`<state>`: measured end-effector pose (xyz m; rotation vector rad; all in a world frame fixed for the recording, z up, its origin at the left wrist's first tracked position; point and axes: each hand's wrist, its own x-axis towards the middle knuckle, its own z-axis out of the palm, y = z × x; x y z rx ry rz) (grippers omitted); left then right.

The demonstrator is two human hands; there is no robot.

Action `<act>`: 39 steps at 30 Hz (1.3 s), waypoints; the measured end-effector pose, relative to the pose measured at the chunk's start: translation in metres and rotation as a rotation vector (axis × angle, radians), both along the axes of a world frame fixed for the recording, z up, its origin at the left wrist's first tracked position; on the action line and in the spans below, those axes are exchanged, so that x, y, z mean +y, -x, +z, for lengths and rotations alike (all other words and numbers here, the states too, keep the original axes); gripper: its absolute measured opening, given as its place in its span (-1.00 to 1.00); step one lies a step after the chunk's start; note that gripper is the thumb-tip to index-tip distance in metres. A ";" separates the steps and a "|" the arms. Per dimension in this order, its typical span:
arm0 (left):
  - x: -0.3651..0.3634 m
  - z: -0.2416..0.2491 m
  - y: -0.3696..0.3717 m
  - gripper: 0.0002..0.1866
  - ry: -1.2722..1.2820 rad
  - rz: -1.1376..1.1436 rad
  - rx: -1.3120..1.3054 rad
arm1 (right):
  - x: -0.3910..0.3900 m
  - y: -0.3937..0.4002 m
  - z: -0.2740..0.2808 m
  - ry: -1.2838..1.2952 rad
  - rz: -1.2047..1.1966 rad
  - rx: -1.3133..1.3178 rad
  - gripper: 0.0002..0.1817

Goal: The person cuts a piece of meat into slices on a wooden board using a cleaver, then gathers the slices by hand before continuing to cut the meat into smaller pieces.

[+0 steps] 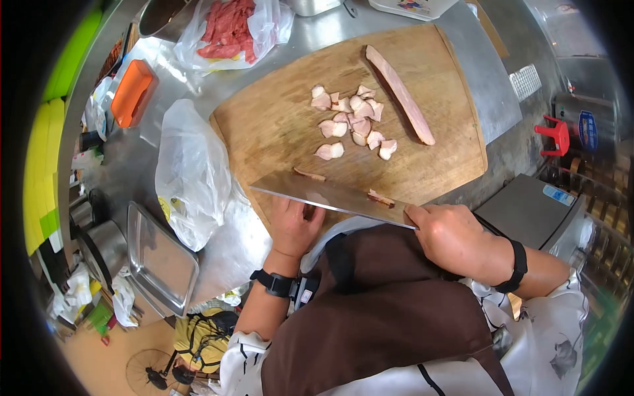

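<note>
My right hand (444, 232) is wrapped round the handle of a large kitchen knife (337, 196), whose long blade lies across the near side of a wooden cutting board (271, 125). My left hand (294, 224) is by the blade's left end, its fingers partly hidden behind the metal. A small browned scrap of meat (381, 198) shows on the blade near the handle, and another scrap (309, 174) lies at its upper edge. Several pale pink meat slices (360, 119) are loosely gathered mid-board. To their right lies a long strip of meat (401, 96).
A plastic bag of raw red meat (228, 33) sits beyond the board. Left of the board are a crumpled clear bag (191, 165), an orange container (132, 92) and a metal tray (162, 257). A person in yellow (205, 336) with a bicycle is at lower left.
</note>
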<state>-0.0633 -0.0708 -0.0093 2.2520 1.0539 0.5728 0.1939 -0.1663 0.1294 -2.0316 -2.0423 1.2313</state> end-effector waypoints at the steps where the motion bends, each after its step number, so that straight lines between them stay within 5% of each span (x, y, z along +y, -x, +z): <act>1: 0.001 0.002 -0.001 -0.61 -0.008 0.001 0.001 | 0.001 0.000 0.001 0.011 0.008 0.000 -0.85; 32: 0.008 -0.006 0.001 -0.57 0.010 0.034 -0.147 | 0.064 0.031 -0.044 0.120 0.053 0.038 -0.79; 39: 0.008 0.006 0.000 -0.63 -0.029 -0.001 -0.069 | 0.066 0.041 -0.052 -0.028 0.022 0.037 -0.83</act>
